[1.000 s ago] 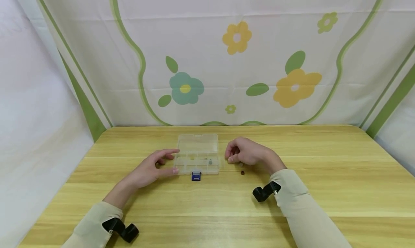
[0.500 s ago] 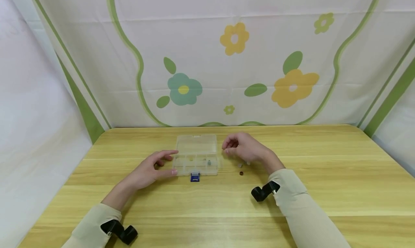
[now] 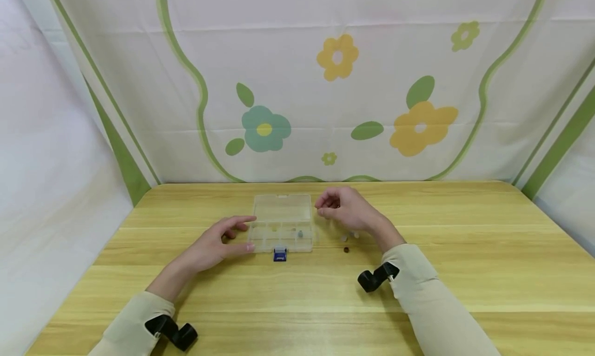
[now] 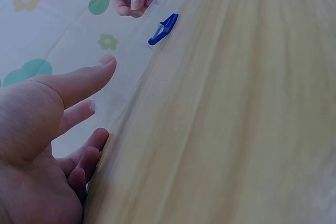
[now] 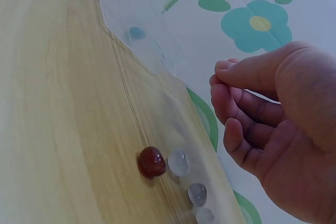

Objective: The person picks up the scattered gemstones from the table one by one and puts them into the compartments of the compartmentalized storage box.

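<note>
A clear plastic compartment box (image 3: 281, 249) lies with its lid (image 3: 282, 207) folded back and a blue latch (image 3: 280, 255) at the front. One compartment holds a small bluish stone (image 3: 300, 234). At the box's left edge, my left hand (image 3: 209, 245) rests with thumb and forefinger spread and fairly straight. My right hand (image 3: 346, 209) hovers right of the lid, thumb and forefinger tips together; anything between them is hidden. Below it on the table are a dark red stone (image 5: 151, 162), a clear stone (image 5: 179, 162) and a greyish one (image 5: 197, 194).
Another pale stone (image 5: 205, 215) lies behind the greyish one. The wooden table (image 3: 297, 304) ends at a flower-printed curtain (image 3: 297, 87) along its back edge.
My right hand has risen from beside the stones and moved back and slightly left toward the lid, uncovering pale stones. The left hand and box stay nearly still.
</note>
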`<action>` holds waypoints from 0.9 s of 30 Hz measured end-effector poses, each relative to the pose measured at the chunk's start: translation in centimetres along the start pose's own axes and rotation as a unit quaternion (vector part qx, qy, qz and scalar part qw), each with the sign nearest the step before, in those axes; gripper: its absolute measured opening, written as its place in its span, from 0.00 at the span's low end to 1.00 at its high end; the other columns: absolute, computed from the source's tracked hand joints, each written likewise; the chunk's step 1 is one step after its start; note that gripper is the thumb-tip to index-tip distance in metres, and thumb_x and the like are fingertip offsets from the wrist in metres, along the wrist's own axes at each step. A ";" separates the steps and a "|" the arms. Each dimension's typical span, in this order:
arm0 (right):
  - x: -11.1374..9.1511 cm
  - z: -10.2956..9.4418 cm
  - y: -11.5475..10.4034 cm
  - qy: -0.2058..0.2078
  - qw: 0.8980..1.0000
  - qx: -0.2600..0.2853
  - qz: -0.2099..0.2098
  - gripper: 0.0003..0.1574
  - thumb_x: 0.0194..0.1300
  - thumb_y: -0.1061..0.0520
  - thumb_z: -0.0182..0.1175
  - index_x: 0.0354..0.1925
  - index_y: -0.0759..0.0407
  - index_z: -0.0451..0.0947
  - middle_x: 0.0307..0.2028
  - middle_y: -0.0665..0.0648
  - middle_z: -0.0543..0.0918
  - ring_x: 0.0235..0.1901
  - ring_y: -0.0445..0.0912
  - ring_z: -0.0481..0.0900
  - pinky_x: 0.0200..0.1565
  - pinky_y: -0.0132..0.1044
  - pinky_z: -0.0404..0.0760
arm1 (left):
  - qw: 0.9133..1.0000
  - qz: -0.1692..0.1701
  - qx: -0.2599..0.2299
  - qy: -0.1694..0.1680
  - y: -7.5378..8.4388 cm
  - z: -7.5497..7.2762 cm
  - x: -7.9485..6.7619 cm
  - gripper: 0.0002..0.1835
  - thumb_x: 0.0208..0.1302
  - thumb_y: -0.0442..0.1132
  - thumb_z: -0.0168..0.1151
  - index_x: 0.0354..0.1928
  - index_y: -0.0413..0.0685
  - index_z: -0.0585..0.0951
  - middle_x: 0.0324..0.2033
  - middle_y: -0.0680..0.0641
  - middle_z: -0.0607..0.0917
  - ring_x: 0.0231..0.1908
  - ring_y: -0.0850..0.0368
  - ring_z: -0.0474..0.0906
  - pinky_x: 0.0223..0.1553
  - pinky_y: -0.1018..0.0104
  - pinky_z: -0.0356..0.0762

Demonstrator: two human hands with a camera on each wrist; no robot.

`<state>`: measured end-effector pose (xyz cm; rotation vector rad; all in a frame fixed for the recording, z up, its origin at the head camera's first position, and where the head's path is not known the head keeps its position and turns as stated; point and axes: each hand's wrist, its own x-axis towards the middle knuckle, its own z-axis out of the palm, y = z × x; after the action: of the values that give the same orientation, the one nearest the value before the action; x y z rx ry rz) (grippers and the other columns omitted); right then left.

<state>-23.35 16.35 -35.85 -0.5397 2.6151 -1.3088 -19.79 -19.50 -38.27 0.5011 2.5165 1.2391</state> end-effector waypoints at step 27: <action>0.0 1.1 -1.5 0.055 0.998 0.026 -0.009 0.11 0.74 0.59 0.65 0.50 0.64 0.86 0.41 0.56 0.87 0.40 0.47 0.82 0.45 0.40 0.81 | 1.000 0.004 0.005 -0.004 0.1 0.1 0.2 0.37 0.70 0.53 0.72 0.78 0.61 0.71 0.69 0.41 0.75 0.62 0.44 0.68 0.58 0.50 0.68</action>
<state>-22.67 14.66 -35.32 -0.4986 2.6617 -1.4472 -19.95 -19.29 -38.28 0.5165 2.5184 1.2253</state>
